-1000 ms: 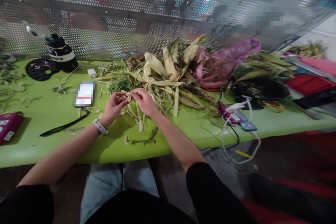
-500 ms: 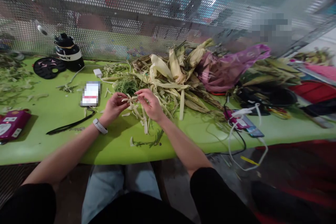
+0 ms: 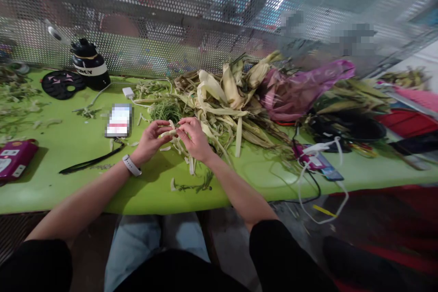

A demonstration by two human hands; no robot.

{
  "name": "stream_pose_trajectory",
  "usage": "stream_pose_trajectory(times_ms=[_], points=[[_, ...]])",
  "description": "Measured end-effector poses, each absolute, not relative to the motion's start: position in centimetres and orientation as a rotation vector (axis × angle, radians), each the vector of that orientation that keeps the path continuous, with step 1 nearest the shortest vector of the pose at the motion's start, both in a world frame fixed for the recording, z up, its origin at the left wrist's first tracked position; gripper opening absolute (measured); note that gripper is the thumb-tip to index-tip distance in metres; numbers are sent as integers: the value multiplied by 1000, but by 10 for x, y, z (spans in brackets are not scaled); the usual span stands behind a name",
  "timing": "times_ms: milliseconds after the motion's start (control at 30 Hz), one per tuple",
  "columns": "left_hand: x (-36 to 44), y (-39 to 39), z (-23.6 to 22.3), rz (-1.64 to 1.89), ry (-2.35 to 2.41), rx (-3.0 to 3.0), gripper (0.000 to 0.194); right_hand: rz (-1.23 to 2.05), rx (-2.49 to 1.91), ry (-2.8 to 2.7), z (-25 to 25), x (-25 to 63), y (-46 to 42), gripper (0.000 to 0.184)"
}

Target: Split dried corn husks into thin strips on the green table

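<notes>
Between my two hands is a pale strip of corn husk [image 3: 168, 132], pinched at both ends. My left hand [image 3: 150, 140] holds it with thumb and fingertips, a white band round the wrist. From the other side, my right hand [image 3: 195, 139] grips it near the middle of the strips. More husk strips [image 3: 190, 164] hang or lie below the fingers on the green table [image 3: 147, 191]. Just behind the hands sits a clump of thin green strands [image 3: 166, 112]. A small green sprig [image 3: 195, 187] lies nearer the table's front edge.
Corn husks [image 3: 232, 86] are heaped behind my right hand, beside a purple plastic bag [image 3: 287, 96]. To the left lie a phone [image 3: 119, 120] with a strap, a black bottle [image 3: 89, 66] and a magenta box [image 3: 17, 159]. White cables [image 3: 301, 187] loop over the right edge.
The husk strip between my fingers has turned, and one pale end now points up. Both hands have shifted slightly while staying close together.
</notes>
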State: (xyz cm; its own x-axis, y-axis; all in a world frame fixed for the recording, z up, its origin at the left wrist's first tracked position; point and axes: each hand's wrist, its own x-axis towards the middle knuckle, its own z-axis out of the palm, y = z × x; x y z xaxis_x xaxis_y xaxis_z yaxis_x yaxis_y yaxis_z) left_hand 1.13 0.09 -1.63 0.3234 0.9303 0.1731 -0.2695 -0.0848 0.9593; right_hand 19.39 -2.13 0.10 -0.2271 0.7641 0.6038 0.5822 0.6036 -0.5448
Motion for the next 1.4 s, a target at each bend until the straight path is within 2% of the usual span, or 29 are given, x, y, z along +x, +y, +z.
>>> stream_pose_trajectory(times_ms=[367, 933, 1200, 1400], points=[[11, -1, -12, 1079, 739, 1257, 43, 298, -1115, -1994, -3, 194, -19, 26], [10, -1, -9, 1002, 744, 1341, 38, 371, -1158, -2030, -5, 202, -12, 34], [9, -1, -11, 992, 791, 1393, 30, 575, -1140, -2081, 0, 209, -9, 30], [12, -4, -13, 1088, 804, 1451, 31, 659, -1164, -2087, 3, 212, -9, 25]])
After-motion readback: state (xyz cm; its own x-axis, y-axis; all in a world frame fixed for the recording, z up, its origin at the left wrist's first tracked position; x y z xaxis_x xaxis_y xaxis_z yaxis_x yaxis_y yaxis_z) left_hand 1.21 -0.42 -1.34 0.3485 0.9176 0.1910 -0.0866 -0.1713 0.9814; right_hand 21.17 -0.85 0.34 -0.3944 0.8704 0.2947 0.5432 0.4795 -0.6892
